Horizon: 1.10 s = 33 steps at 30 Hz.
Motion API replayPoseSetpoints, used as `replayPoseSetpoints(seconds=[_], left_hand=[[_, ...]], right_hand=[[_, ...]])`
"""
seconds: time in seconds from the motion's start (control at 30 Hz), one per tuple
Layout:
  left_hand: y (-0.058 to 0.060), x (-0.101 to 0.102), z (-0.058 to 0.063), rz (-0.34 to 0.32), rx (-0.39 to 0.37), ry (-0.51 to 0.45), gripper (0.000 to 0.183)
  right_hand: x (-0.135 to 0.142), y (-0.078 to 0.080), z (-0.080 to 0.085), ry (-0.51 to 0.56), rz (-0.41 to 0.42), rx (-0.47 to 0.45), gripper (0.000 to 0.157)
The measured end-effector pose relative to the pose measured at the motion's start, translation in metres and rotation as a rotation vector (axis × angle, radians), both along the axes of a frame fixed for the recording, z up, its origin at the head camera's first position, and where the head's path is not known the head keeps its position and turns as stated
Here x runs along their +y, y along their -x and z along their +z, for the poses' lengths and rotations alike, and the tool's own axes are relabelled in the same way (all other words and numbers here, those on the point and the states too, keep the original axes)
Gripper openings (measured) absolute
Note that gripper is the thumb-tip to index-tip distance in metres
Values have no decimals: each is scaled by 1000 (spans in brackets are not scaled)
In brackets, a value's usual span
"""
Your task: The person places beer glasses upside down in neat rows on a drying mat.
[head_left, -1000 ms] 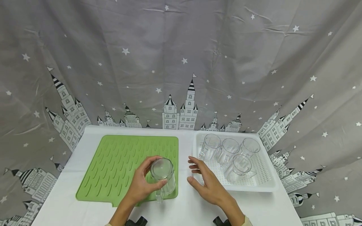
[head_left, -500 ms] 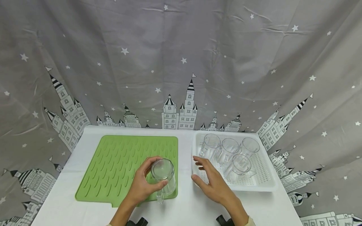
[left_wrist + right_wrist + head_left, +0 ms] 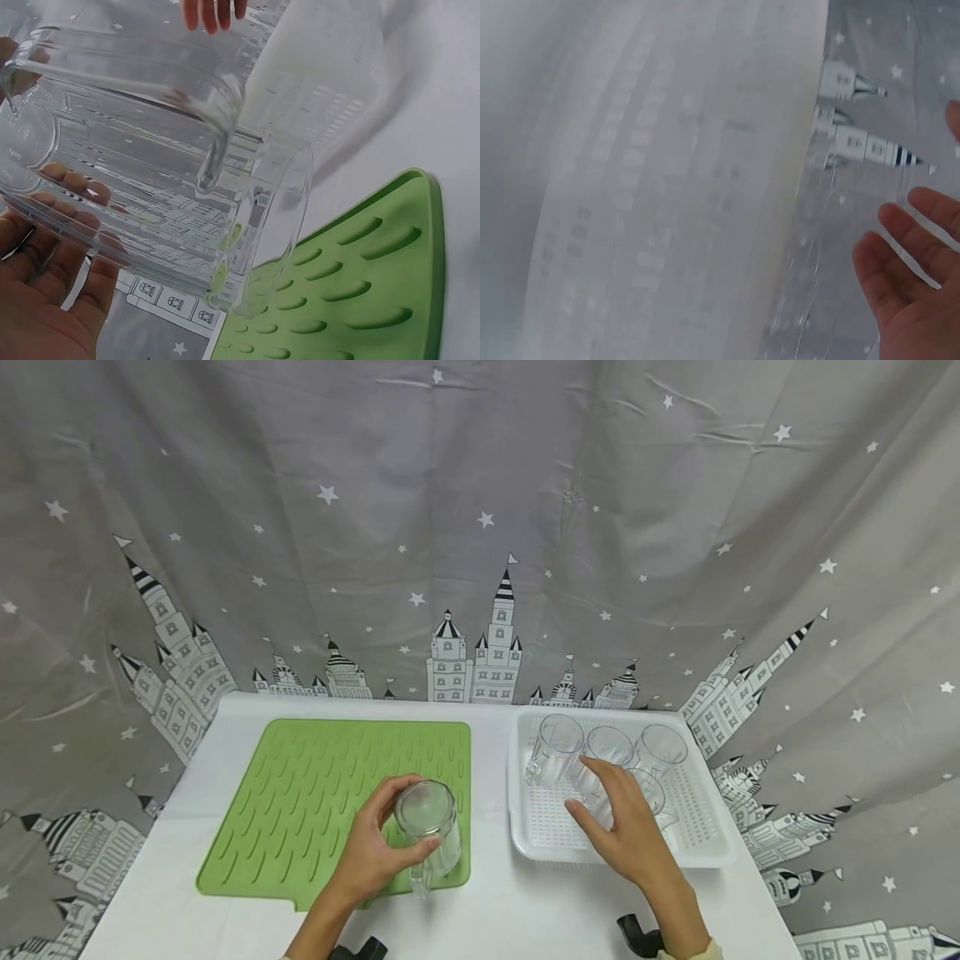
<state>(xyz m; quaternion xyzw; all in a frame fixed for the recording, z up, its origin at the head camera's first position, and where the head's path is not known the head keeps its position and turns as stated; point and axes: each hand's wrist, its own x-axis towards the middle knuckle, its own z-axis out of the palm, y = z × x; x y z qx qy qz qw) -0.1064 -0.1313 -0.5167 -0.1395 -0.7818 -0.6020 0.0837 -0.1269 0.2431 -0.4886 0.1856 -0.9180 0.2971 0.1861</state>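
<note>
In the head view my left hand [image 3: 369, 852] grips a clear glass mug [image 3: 447, 853] by its sides, thumb in front and fingers behind. The mug is upside down, base up, over the near right corner of a green drying mat [image 3: 315, 793]. Its handle [image 3: 142, 64] faces the camera in the left wrist view, and its rim is toward the mat. Over the white basket [image 3: 551, 852] my right hand [image 3: 633, 831] spreads thumb and fingers, holding nothing. It partly hides the nearest glass mug [image 3: 655, 789] there. Fingers [image 3: 877, 277] extend loosely in the right wrist view.
Three more glass mugs stand toward the basket's back: a left one [image 3: 558, 752], a middle one [image 3: 606, 743] and a right one [image 3: 663, 747]. A white cloth [image 3: 491, 910] covers the table. Behind it hangs a grey curtain [image 3: 480, 460] with castles and stars.
My right hand has moved right, from the basket's left edge to over the basket beside the nearest mug. My left hand and its mug have stayed almost in place.
</note>
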Motion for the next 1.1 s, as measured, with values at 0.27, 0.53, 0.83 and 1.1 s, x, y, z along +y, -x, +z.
replayPoseSetpoints(seconds=[0.27,0.53,0.83,1.1], left_hand=[[-1,-4,0,4,-16,0,76],[-3,-7,0,30,-19,31,75],[-5,-8,-1,30,-13,35,75],[-5,-10,-4,43,-8,48,74]], right_hand=[[28,4,-6,-68,-193,54,65],[40,2,-14,-110,-302,-33,72],[37,0,-20,-119,-356,-107,76],[34,1,-24,-84,-368,-142,75]])
